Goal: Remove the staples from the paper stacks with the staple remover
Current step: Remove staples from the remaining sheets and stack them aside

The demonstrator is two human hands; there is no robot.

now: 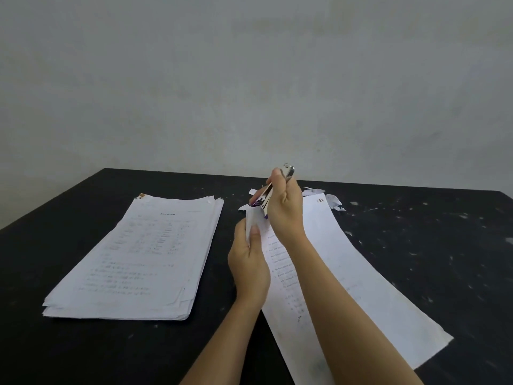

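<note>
A white printed paper stack (358, 276) lies under my arms on the black table (83, 351). My left hand (248, 262) pinches its lifted top left corner between thumb and fingers. Just above, my right hand (286, 209) grips a metal staple remover (268, 195) with a purple part, its lower end pointing down at that raised corner. No staple can be made out.
A second, thicker stack of printed sheets (138, 259) lies to the left. Torn white paper scraps (333, 201) sit behind the right stack. Pale flecks dot the right side of the table. A grey wall (249, 79) rises behind the far edge.
</note>
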